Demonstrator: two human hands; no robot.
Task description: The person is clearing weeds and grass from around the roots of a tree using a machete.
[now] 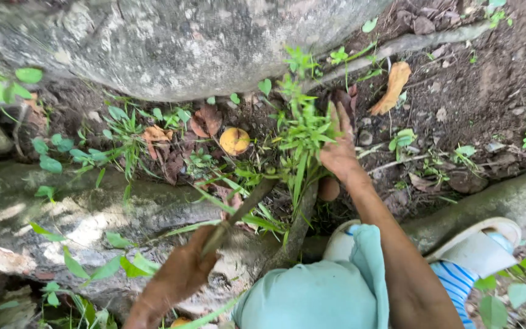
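My right hand (340, 149) grips a bunch of green weeds (302, 131) growing from the soil between thick tree roots. My left hand (181, 271) is closed around the handle of a long narrow blade (248, 204), whose tip reaches in toward the base of the weeds. A round yellow fallen fruit (234, 141) lies on the ground just left of the weeds.
A big grey trunk or rock (171, 42) rises behind. Thick roots (62, 210) run left and right (506, 201). Dry orange leaf (392, 85), bare dark soil at upper right, my light blue knee (318, 292) and white sandal (479, 244) below.
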